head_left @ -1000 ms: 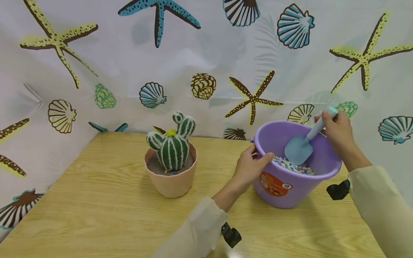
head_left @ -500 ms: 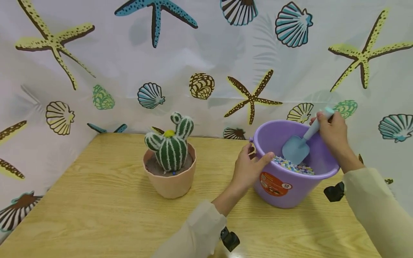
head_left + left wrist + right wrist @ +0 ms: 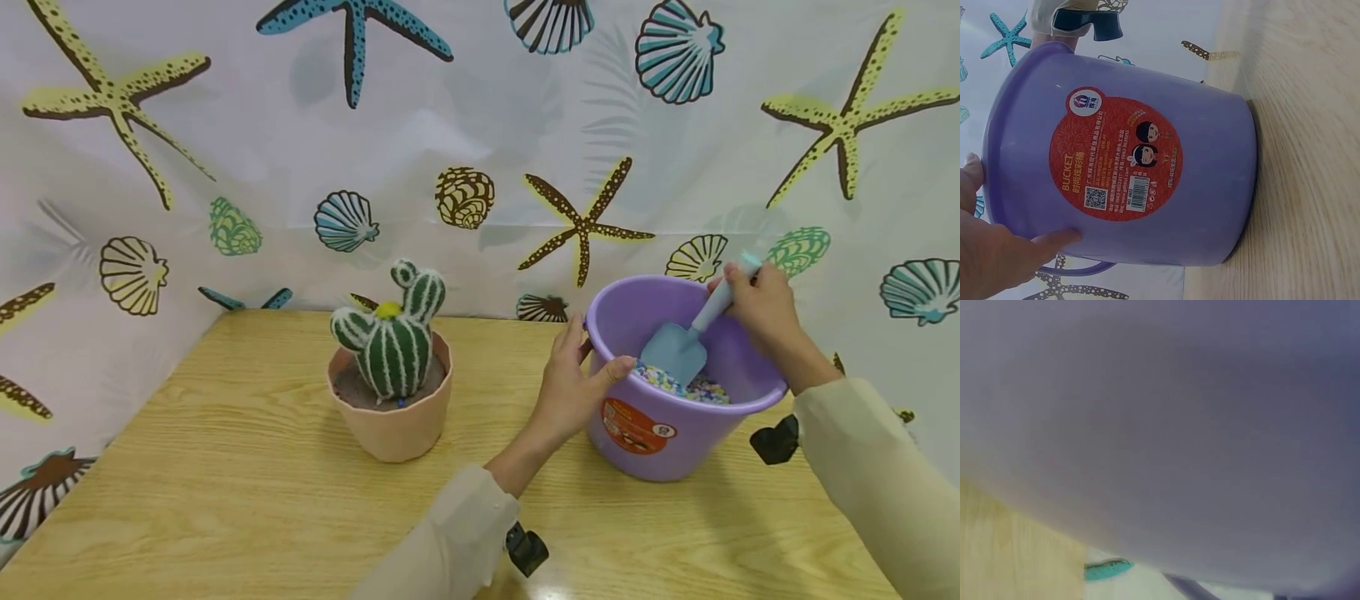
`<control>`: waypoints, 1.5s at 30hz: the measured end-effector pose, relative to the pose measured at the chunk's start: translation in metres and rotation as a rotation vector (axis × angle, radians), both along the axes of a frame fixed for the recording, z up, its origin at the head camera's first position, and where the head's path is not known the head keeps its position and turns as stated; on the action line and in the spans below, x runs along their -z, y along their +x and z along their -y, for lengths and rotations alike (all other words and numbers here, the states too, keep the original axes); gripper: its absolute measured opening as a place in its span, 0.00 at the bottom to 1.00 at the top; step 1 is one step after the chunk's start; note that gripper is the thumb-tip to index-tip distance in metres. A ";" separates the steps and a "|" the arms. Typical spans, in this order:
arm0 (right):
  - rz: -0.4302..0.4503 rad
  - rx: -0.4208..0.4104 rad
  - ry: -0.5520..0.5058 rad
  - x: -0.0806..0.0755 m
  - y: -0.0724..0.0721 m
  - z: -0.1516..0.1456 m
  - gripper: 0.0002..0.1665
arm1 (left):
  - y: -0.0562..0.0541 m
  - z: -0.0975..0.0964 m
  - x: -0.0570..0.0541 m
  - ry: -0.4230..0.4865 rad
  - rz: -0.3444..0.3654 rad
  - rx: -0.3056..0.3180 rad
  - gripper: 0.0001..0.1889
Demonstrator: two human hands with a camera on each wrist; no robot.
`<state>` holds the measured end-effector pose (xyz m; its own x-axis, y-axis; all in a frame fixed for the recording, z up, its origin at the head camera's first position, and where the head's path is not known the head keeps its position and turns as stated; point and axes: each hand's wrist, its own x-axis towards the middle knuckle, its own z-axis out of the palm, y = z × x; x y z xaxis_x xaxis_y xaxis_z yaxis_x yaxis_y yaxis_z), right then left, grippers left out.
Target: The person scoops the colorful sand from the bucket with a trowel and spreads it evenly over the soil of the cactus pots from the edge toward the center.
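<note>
A purple bucket [image 3: 697, 433] holds small multicoloured pellets [image 3: 686, 385]. My left hand [image 3: 566, 387] holds its near-left rim, thumb at the edge and fingers against the outside wall. The left wrist view shows the same left hand [image 3: 997, 250] beside the bucket's red label [image 3: 1116, 159]. Over the far-right rim, my right hand [image 3: 767, 308] grips the handle of a light blue shovel [image 3: 678, 350]. The shovel slants down into the bucket, its blade tip in the pellets. In the right wrist view, the blurred bucket wall [image 3: 1166, 444] fills most of the frame and hides the hand.
Left of the bucket stands a knitted cactus [image 3: 396, 358] in a peach pot [image 3: 390, 433]. Both rest on a wooden table [image 3: 225, 483]. A cloth with starfish and shells [image 3: 420, 108] hangs behind the table.
My right hand has moved left and slightly down with the shovel. The blade has shifted left, and its tip sits deeper in the pellets. My left hand stays at the rim.
</note>
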<state>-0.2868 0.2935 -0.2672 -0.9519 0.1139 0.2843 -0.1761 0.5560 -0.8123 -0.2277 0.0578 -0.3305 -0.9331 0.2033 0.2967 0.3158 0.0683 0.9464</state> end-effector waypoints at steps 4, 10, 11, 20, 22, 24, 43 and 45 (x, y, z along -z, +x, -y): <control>0.031 -0.072 -0.073 -0.002 -0.001 0.005 0.26 | -0.002 0.002 -0.002 -0.010 -0.005 0.003 0.45; 0.116 -0.039 -0.123 -0.003 0.003 0.010 0.29 | -0.001 -0.001 -0.006 -0.011 0.008 0.006 0.46; 0.130 -0.035 -0.128 -0.003 0.005 0.009 0.29 | -0.001 -0.001 -0.007 -0.015 0.017 0.006 0.46; 0.279 -0.157 -0.317 -0.002 0.011 0.005 0.29 | 0.002 -0.002 -0.007 0.021 0.042 0.004 0.46; 0.284 -0.181 -0.344 -0.002 0.011 0.004 0.30 | 0.002 -0.002 -0.008 0.044 0.061 -0.002 0.46; 0.280 -0.205 -0.361 -0.002 0.011 0.003 0.33 | 0.001 -0.003 -0.009 0.060 0.074 -0.013 0.46; 0.316 -0.278 -0.396 0.006 0.011 -0.008 0.28 | 0.009 -0.007 -0.003 0.063 0.100 -0.024 0.47; 0.315 -0.274 -0.426 0.005 0.012 -0.007 0.25 | 0.009 -0.007 -0.003 0.063 0.097 -0.022 0.47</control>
